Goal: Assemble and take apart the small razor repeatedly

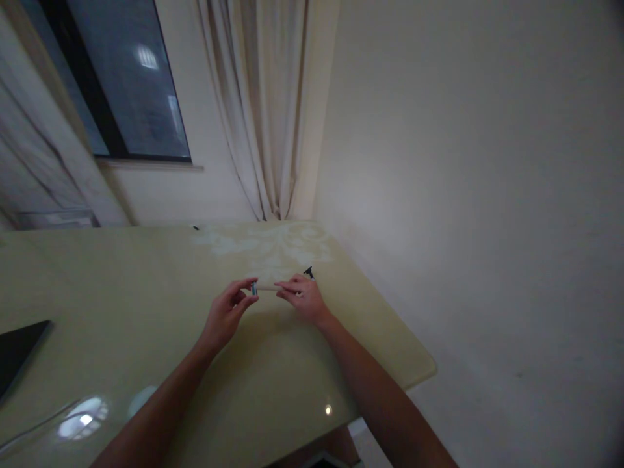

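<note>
Both my hands are out over a glossy pale-green table (121, 305). My left hand (227, 315) pinches a small bluish cap-like piece (254, 288) between thumb and forefinger. My right hand (302, 298) rests fingers-down on the table and holds a thin pale stick-like object (266, 286) that runs toward the left hand. A small black part (309, 272) pokes out behind my right hand; I cannot make out what it is. The two hands are almost touching at the object's end.
A dark flat device (19, 351) lies at the table's left edge. A beige curtain (263, 110) hangs in the corner, a dark window (117, 78) is at the left, and a bare wall (463, 195) runs along the table's right edge.
</note>
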`<state>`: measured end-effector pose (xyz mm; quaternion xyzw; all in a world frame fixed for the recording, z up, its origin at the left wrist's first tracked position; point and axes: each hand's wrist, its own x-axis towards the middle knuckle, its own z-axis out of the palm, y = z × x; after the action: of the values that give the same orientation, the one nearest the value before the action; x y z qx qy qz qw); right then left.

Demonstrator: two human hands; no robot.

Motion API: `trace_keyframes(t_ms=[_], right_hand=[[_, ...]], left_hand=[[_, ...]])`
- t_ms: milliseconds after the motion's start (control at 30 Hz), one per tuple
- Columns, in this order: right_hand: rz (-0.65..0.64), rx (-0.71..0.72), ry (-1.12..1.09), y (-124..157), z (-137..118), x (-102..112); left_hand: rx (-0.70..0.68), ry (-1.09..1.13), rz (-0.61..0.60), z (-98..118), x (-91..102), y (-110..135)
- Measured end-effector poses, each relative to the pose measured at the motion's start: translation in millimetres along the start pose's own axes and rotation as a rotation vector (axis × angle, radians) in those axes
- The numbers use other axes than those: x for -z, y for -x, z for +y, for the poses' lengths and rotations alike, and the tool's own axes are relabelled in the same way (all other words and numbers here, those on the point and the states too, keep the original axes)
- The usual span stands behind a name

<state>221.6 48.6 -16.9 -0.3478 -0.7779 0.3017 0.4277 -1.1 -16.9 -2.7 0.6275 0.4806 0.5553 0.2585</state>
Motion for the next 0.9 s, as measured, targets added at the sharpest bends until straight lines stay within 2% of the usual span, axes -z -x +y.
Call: trace_keyframes(t_ms=[67, 200, 300, 433, 533, 567, 667, 800, 900], right_hand=[[-0.034, -0.025, 0.001, -0.9, 0.0, 0.3], [0.022, -0.041, 0.030, -2.2, 0.2, 2.2], [-0.080, -0.036, -0.011, -2.4, 0.1, 3.4], [0.027, -0.075, 0.033, -2.8, -0.6, 3.6], [-0.085, -0.097, -0.004, -3.1, -1.6, 3.5], [-0.086, -0.108, -0.007, -3.2, -2.0, 3.5], [0.004, -0.124, 0.004, -3.6, -3.7, 4.1], [-0.132, -0.148, -0.050, -3.9, -5.0, 5.4], [-0.037, -0.143, -0.021, -4.0, -5.1, 5.9]], left_hand=[[-0.002, -0.003, 0.005, -1.1, -0.6, -0.2], [-0.005, -0.018, 0.000, -2.8, -0.8, -0.6], [-0.011, -0.035, 0.000, -2.1, 0.1, -0.2], [-0.011, -0.037, -0.001, -0.4, 1.2, 0.5], [-0.005, -0.040, -0.007, -0.3, 1.0, 0.3], [-0.008, -0.039, -0.003, -0.5, 0.9, 0.1], [-0.016, -0.035, 0.005, -1.3, 0.6, -0.3], [-0.011, -0.039, -0.004, -2.3, 0.5, 0.4], [-0.013, -0.028, -0.001, -2.0, 0.4, 1.0]])
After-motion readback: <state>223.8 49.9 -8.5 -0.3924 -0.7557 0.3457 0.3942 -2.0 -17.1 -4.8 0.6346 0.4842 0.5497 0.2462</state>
